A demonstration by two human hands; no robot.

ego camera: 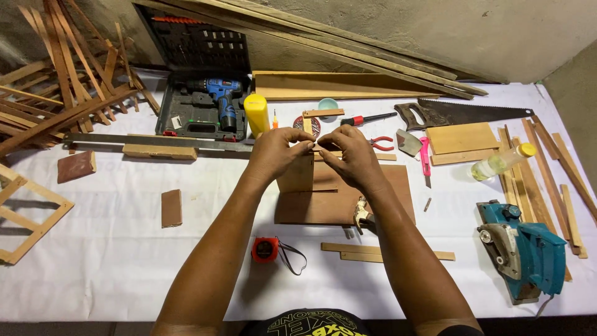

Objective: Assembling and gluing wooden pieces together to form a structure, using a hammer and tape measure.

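Note:
My left hand (273, 152) and my right hand (352, 155) meet over the middle of the white-covered table, fingertips pinching the top edge of a small upright wooden piece (297, 177). That piece stands on a flat brown board (329, 199). A thin wooden strip (320, 148) runs between my fingertips at the top of the piece. A hammer head (360, 214) pokes out beside my right forearm on the board.
A blue cordless drill (222, 99) lies in its open case, with a yellow bottle (256, 115) beside it. A hand saw (463, 113), pink cutter (425, 158), red pliers (380, 143), blue circular saw (522, 252), red tape measure (265, 249) and loose wood strips (385, 252) surround me.

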